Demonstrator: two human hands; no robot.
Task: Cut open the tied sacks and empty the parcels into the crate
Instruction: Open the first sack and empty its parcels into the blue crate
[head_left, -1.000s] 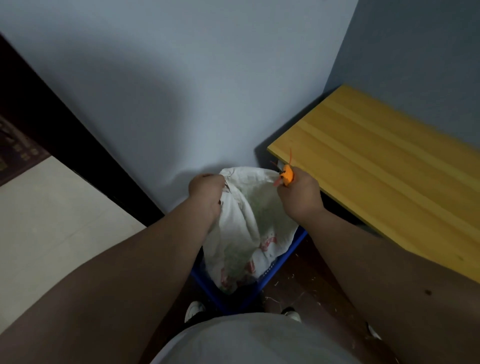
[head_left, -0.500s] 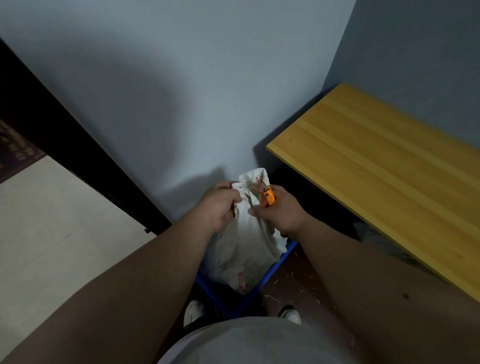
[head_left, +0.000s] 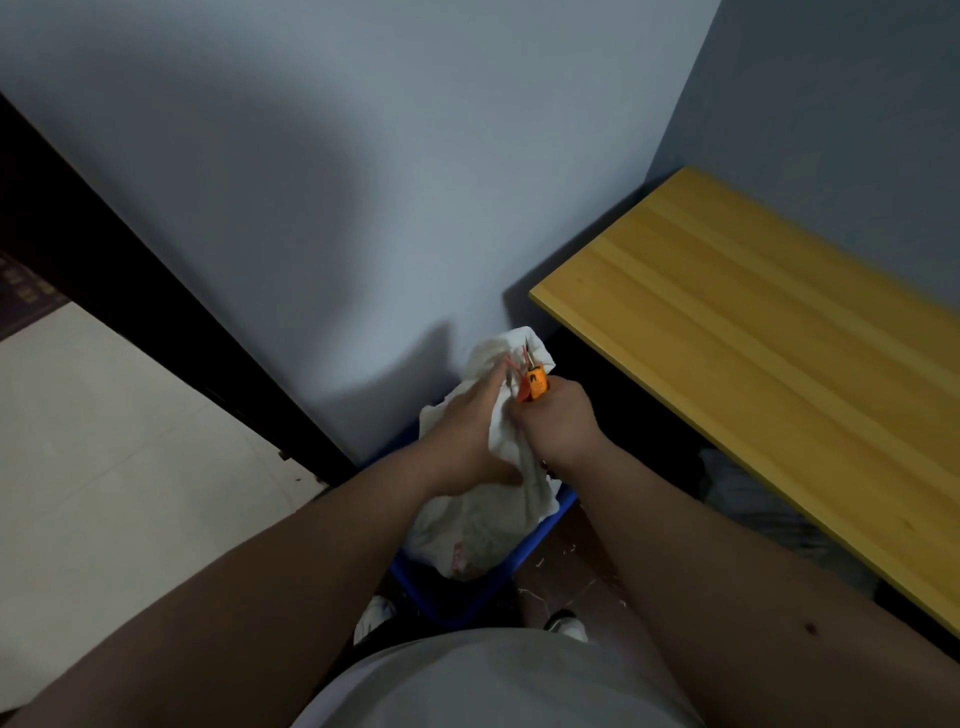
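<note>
Sack (head_left: 485, 525) first — I see the white, crumpled thing standing in the blue crate (head_left: 524, 553), its bunched neck rising above the rim toward the pale wall (head_left: 363, 156). I've got my left hand (head_left: 465, 441) flat against the cloth, fingers fairly straight and pointing up toward the gathered top, pressing on it, thumb low against the fabric. My right hand (head_left: 558, 423) is curled tight round an orange cutter (head_left: 535, 385), with the tool's orange end poking out above the knuckles, right at the sack's neck. Thin reddish strands of tie (head_left: 511, 368) show just beside the cutter — whether they're cut through, I can't tell. The crate sits on the floor in the corner, just off the near left end of the yellow wooden bench (head_left: 753, 353). Two shoe tips (head_left: 375, 613) peek out below the crate's near edge, and small pale scraps (head_left: 540, 564) dot the dark floor beside it.
</note>
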